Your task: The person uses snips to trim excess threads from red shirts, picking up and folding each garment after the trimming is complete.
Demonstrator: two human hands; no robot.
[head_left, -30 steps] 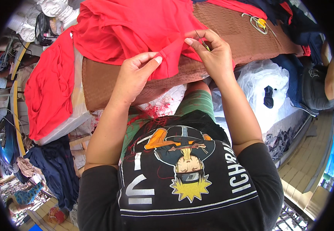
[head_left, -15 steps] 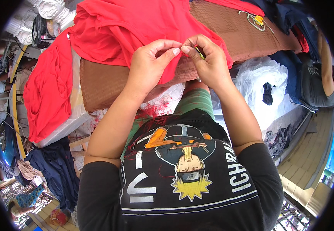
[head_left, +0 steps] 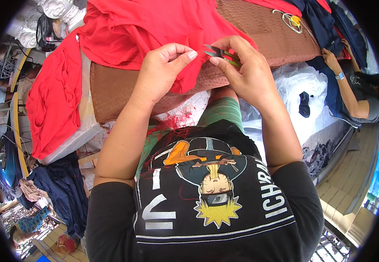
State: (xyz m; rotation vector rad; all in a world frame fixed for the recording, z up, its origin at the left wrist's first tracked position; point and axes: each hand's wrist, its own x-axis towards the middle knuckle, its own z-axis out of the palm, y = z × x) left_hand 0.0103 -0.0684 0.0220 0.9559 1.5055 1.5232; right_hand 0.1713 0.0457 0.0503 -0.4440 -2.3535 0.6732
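In my right hand [head_left: 249, 70] is a pair of thread snips [head_left: 224, 56] with dark grips showing yellow-green. Their pointed blades are apart and face left, toward my other hand. My left hand [head_left: 165, 70] has thumb and forefinger pressed together in a pinch. Whatever sits between those fingertips is too small to make out. A red cloth garment [head_left: 154, 26] lies in folds beneath and beyond both hands. One flap of it hangs over the near edge of the brown textured covering [head_left: 115, 94].
Red thread scraps [head_left: 176, 120] lie around my lap. More red cloth [head_left: 56, 100] drapes at the left, dark blue cloth [head_left: 65, 192] below it. A yellow-and-white cord bundle [head_left: 295, 21] rests at the far right. Another person's arm [head_left: 346, 89] reaches in near white plastic sheeting [head_left: 294, 87].
My hands have moved apart, the right one to the right. The snips, mostly hidden before, now show their blades. At the right, the other person's arm has swung onto the dark cloth.
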